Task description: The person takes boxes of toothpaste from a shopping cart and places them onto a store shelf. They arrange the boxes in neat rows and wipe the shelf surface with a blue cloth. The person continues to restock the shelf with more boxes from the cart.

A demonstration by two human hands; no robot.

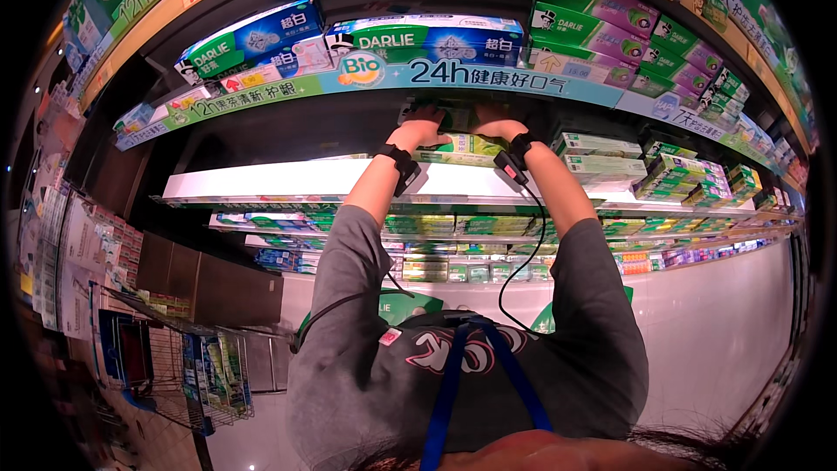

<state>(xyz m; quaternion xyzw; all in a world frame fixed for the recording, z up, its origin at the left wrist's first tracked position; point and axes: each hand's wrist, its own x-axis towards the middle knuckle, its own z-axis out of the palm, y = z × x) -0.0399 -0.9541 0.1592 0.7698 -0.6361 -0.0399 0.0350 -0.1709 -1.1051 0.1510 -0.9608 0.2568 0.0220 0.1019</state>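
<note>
Both of my arms reach into a white store shelf [288, 178], beneath the shelf above it. My left hand [424, 124] rests at the left side of a dark green toothpaste box [459, 119] deep in the shelf. At that box's right side is my right hand [495, 122], its fingers partly lost in shadow. Just below and in front of the hands lie light green and yellow toothpaste boxes [467, 147]. Whether the fingers grip the dark box or only touch it cannot be told. Each wrist wears a black strap with a small device.
Stacked toothpaste boxes [605, 157] stand right of my right arm. Overhead, a shelf edge strip [484, 78] runs across, with Darlie boxes [425, 42] above it. Lower shelves [484, 225] hold more boxes. At lower left are a wire shopping cart [170, 405] and a brown carton [222, 288]. A black cable hangs by my right arm.
</note>
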